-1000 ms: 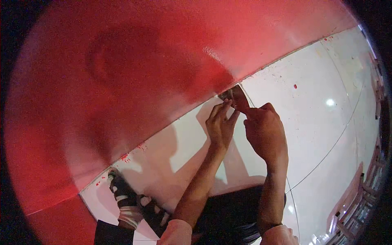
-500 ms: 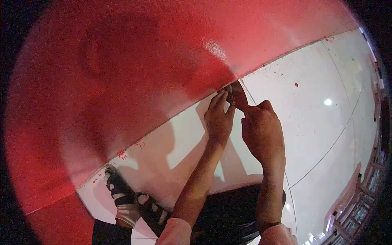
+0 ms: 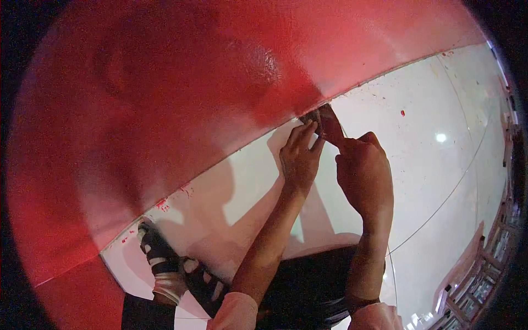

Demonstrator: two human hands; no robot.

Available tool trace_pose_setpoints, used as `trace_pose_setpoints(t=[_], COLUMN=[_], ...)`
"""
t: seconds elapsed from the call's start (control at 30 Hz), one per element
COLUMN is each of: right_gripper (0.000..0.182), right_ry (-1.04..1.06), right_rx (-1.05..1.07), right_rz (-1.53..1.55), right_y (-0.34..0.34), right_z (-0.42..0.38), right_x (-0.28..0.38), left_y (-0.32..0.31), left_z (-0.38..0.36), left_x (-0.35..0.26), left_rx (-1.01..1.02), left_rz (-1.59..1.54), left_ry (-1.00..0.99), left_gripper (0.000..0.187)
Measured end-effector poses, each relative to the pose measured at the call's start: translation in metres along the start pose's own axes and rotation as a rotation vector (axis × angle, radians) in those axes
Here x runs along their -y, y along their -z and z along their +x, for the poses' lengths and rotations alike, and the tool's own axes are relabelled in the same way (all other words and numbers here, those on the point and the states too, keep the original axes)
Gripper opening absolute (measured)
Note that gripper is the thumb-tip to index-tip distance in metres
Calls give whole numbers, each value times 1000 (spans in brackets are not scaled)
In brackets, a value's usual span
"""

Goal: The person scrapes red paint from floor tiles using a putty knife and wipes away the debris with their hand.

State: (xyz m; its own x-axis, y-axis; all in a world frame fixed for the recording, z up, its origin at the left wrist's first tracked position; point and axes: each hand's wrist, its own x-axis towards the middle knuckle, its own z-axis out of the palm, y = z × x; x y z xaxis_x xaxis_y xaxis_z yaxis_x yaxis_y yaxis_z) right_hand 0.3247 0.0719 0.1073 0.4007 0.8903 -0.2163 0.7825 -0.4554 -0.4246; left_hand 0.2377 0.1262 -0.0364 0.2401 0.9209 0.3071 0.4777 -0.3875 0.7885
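Observation:
My right hand is closed around the handle end of a flat, dark scraper, whose broad end reaches the bottom edge of the red wall. Close by on the left, my left hand has its fingers stretched toward that same edge. Its fingertips lie on a small dark patch beside the scraper, right where wall and floor meet. The handle itself is hidden inside my right fist.
Glossy white floor tiles with thin joints spread to the right. Red paint specks dot the floor along the wall. My sandalled foot rests near the wall at lower left. A metal-framed structure stands at the right edge.
Both hands and the scraper have shifted slightly right along the wall's bottom edge, and the scraper's angle has changed a little. The grip looks the same.

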Motion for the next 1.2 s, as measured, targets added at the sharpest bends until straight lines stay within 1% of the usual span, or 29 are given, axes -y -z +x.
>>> trace_pose_setpoints(t=[0.1, 0.2, 0.3, 0.37, 0.43, 0.5, 0.6, 0.73, 0.83, 0.93, 1.03, 1.1, 1.13, 1.2], right_gripper=[37, 26, 26, 25, 23, 23, 22, 21, 20, 22, 25, 26, 26, 27], right_ry=[-29, -105, -104, 8, 53, 48, 53, 67, 79, 28, 78, 62, 46, 59], right_rx=[62, -10, -3, 9, -11, -40, -16, -62, 25, -49, -21, -22, -11, -27], right_rz=[13, 13, 17, -19, -20, -7, -17, -3, 6, 23, 15, 16, 14, -2], right_y=[5, 2, 1, 5, 2, -1, 2, -4, 3, -1, -2, -1, -2, -4], right_z=[-11, -5, -7, -8, -7, -4, -6, -2, -5, 0, -4, 0, -2, -1], right_x=[4, 15, 15, 3, 0, 2, 2, 1, 1, 3, -4, 0, 0, 0], left_y=[2, -2, 0, -2, 0, 0, 2, 0, 2, -1, -2, -4, -4, -2], left_z=[-4, 1, 1, -5, -5, 1, -3, 2, -3, 3, -1, 2, -1, 1], left_x=[-1, 0, -2, 1, 0, -3, -1, -3, -4, -5, 0, 2, 2, 1], left_rx=[78, 10, 4, -2, -9, -38, -1, -39, -38, -64, -106, -120, -120, -91], left_rz=[39, 26, -11, 1, 2, -14, -6, -55, -49, -71, -88, -28, 3, -58], left_ry=[49, 19, 36, -8, -12, 15, 25, 41, 74, 79, 17, -8, -11, 44], left_gripper=[29, 28, 27, 27, 27, 27, 27, 26, 26, 24, 23, 22, 22, 22])
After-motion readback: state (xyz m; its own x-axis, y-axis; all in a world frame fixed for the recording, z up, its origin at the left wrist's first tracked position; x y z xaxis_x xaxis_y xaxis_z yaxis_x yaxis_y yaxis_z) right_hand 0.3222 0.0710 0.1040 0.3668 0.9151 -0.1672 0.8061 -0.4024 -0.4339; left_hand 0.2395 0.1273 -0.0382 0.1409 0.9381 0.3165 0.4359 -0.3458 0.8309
